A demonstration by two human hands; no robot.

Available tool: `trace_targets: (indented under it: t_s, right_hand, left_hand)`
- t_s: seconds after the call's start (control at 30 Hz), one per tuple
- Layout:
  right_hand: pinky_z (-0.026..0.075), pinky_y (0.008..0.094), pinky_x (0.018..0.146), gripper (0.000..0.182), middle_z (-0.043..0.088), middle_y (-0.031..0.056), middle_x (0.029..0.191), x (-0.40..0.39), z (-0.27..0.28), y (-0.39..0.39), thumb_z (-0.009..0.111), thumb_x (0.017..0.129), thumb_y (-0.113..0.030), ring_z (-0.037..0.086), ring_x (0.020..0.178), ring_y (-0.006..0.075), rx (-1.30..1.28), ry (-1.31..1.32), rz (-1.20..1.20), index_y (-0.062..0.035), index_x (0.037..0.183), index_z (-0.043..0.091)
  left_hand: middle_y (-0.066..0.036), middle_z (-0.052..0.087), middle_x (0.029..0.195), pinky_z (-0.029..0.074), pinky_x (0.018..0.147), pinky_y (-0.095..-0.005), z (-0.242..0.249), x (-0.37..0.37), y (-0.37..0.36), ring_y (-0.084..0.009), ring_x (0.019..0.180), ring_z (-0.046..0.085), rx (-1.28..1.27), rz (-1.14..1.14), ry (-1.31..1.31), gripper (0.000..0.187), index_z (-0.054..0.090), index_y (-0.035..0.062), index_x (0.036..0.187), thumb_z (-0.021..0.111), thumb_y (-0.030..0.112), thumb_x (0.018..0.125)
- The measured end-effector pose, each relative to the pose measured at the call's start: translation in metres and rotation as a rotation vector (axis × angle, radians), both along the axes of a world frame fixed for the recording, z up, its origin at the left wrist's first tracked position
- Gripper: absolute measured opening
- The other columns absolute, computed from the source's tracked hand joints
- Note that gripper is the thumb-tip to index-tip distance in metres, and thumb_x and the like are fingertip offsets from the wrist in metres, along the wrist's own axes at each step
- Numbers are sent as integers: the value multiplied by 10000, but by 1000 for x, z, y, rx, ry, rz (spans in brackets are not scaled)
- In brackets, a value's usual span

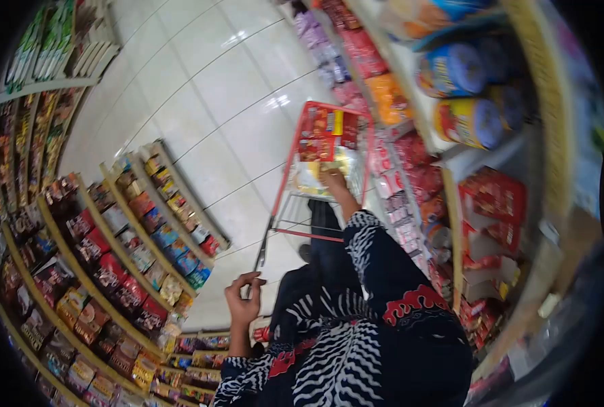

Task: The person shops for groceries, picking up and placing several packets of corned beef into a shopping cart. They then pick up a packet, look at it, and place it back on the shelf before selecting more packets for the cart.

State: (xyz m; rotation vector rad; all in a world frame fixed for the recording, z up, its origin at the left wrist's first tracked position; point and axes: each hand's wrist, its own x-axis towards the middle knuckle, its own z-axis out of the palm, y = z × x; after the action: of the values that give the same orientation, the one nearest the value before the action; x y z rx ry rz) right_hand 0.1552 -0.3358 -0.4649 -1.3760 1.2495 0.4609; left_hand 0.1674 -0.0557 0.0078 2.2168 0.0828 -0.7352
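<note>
A red-rimmed wire shopping cart (290,146) stands in the aisle before me. Inside lie a red packet with a yellow patch (319,129) and, nearer to me, a pale yellow and white package (346,165). My right hand (334,180) reaches into the cart, its fingers closed on the pale package; the fingertips are partly hidden. At the lower left, my left hand (243,297) has thumb and fingers curled together at the lower end of the cart's dark handle (265,241).
Shelves of small packets (122,251) curve along the left. On the right, shelves hold blue jars (451,70), a yellow-labelled jar (466,123) and red packs (493,197). A tiled floor (207,88) runs ahead. My shoe (305,253) shows behind the cart.
</note>
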Motion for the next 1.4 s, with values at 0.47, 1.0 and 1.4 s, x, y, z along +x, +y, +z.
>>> trace_targets:
  t_s: [0.47, 1.0, 1.4]
  right_hand:
    - [492, 446, 746, 140, 617, 163, 882, -42, 466, -138, 633, 863, -61, 619, 835, 360, -1405, -629, -33, -8, 993, 643]
    - [363, 500, 1144, 687, 441, 328, 1440, -93, 521, -207, 646, 845, -264, 435, 1353, 439, -1696, 264, 196, 86, 1401, 444]
    - [384, 529, 1085, 410, 600, 190, 1264, -95, 530, -193, 712, 828, -96, 501, 1258, 412, -1639, 181, 148, -24, 1208, 576]
  left_hand:
    - [-98, 728, 769, 521, 684, -274, -6, -10, 5, -123, 734, 683, -164, -3, -47, 188, 710, -34, 1011, 668, 138, 946]
    - [-157, 738, 805, 552, 719, -338, -41, 8, 30, -210, 748, 712, -275, -77, -70, 314, 765, 43, 1000, 741, 322, 858]
    - [-170, 753, 885, 565, 763, -351, -17, 20, 37, -244, 811, 733, -189, -243, -17, 447, 733, 40, 1126, 704, 421, 895]
